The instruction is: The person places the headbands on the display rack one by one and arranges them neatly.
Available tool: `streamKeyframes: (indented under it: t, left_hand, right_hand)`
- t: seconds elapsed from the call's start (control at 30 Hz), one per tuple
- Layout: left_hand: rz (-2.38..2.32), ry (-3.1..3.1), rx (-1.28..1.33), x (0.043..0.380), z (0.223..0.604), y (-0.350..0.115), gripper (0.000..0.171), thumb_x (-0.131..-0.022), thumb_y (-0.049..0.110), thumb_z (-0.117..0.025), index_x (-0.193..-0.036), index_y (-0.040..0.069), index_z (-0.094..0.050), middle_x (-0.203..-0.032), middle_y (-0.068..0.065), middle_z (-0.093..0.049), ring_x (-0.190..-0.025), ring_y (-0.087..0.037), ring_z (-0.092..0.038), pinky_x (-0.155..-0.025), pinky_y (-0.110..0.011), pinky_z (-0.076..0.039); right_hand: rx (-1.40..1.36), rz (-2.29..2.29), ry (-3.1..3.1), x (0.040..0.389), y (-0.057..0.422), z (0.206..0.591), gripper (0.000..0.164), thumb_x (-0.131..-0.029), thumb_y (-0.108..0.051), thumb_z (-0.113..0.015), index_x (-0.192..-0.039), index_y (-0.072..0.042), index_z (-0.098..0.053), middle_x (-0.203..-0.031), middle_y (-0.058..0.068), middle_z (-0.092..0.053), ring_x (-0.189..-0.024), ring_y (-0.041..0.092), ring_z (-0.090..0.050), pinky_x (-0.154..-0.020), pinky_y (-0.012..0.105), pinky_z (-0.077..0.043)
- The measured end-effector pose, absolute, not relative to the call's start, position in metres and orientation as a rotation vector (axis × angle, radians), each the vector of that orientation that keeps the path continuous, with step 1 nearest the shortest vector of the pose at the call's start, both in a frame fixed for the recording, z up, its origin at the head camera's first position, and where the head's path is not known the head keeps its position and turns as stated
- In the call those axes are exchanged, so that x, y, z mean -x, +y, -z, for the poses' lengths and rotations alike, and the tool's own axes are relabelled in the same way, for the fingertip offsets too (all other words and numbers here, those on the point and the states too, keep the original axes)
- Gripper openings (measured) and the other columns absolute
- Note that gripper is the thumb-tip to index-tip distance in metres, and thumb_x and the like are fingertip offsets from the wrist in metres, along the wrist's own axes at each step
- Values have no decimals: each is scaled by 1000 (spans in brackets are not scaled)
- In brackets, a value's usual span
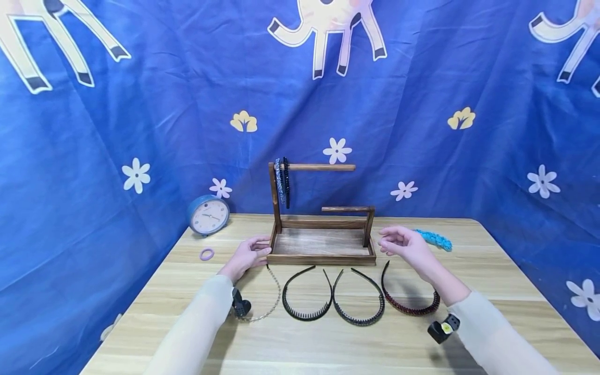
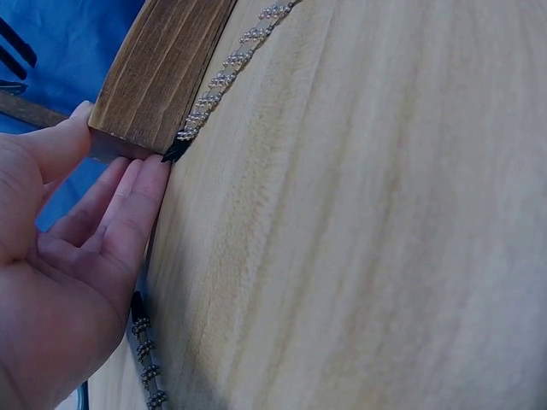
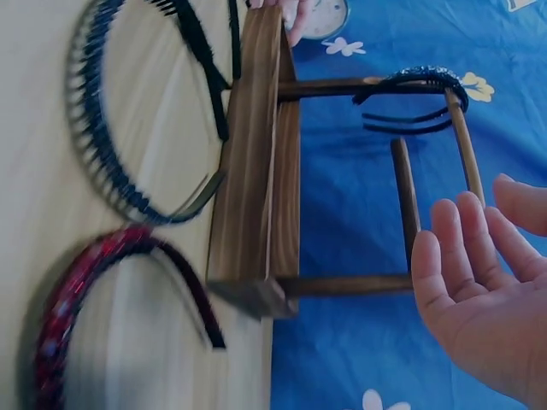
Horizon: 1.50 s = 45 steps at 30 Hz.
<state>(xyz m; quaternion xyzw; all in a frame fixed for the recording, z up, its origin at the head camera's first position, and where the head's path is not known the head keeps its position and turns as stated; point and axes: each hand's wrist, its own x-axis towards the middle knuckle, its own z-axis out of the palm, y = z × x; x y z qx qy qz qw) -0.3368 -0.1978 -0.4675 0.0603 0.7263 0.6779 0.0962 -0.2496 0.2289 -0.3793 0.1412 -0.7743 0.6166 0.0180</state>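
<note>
On my feed I see a round blue clock point(image 1: 209, 215) near the surface's point(image 1: 328, 349) far left corner, and blue cloth point(image 1: 187, 114) printed with white flowers point(image 1: 337, 150) and pale animals point(image 1: 328, 15).

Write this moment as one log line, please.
left hand: touches brown wooden two-bar rack; right hand: empty, near rack's right end; upper bar: glittery bluish headband and black headband hanging

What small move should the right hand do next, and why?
I would perhaps lower the right hand to the dark-red headband: the hand looks empty, that headband lies nearby on the table, and the upper wooden bar has free length beside the hanging headbands.
</note>
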Motion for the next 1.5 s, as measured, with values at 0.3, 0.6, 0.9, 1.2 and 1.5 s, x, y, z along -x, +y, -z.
streamKeyframes:
  t: [0.3, 0.6, 0.9, 1.2, 1.5]
  left_hand:
    - [-1995, 2157, -146, 338, 468, -198, 47, -90, 1, -58, -134, -1, -43, -127, -28, -46, -112, -37, -50, -86, -44, -53]
    - [-2001, 2156, -162, 338, 468, -198, 48, -90, 2, -58, -135, -2, -42, -127, -29, -45, -111, -38, -51, -87, -44, -52]
    - [-2002, 2147, -165, 338, 468, -198, 48, -90, 3, -58, -135, -2, -41, -129, -29, -44, -114, -38, -49, -87, -43, -52]
    - [-2011, 2142, -148, 339, 469, -198, 49, -90, 2, -59, -135, -1, -42, -129, -29, -45, -112, -38, -51, -86, -43, -52]
    - [-2014, 2130, -138, 338, 466, -197, 48, -90, 0, -57, -135, -1, -41, -129, -30, -43, -114, -39, -48, -88, -44, -52]
  right_hand:
    - [-527, -1759, -2510, 228, 260, 393, 39, -87, -13, -65, -118, 7, -53, -102, 21, -62, -88, 20, -64, -79, 28, -55]
    - [-583, -1472, -2628, 211, 288, 407, 30, -88, -13, -64, -114, 2, -57, -99, 15, -65, -86, 12, -60, -74, 25, -54]
    - [-687, -1279, -2668, 198, 311, 421, 29, -86, -9, -66, -113, 1, -60, -95, 2, -65, -83, 12, -60, -70, 24, -53]
    - [-781, -959, -2706, 188, 334, 436, 28, -80, -13, -73, -106, -4, -66, -101, 0, -66, -91, 7, -56, -73, 27, -49]
    - [-840, -765, -2732, 185, 340, 451, 31, -75, -22, -75, -104, -12, -68, -104, 1, -64, -99, 12, -55, -83, 46, -50]
